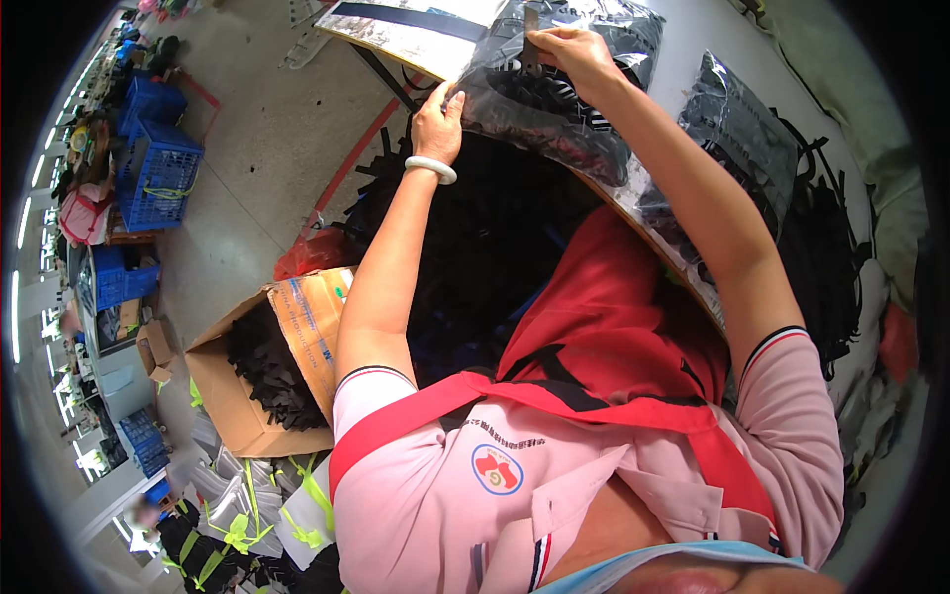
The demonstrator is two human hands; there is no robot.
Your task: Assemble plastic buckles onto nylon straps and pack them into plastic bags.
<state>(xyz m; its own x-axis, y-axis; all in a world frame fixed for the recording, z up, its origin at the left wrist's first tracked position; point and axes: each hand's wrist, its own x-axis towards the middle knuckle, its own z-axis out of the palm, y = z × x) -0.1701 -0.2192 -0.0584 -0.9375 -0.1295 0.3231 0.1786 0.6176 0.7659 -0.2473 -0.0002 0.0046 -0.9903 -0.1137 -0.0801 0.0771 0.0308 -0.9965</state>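
Both hands hold one clear plastic bag of black pieces [554, 94] above the bench [683, 40]: left hand [438, 124] clamped on its lower edge, right hand [574, 54] pinching its top.

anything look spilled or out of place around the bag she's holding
Nothing looks damaged. Both hands, left hand and right hand, grip a clear plastic bag of black pieces at the table edge. The cardboard box on the floor is tipped sideways, its black pieces bulging from the open side.
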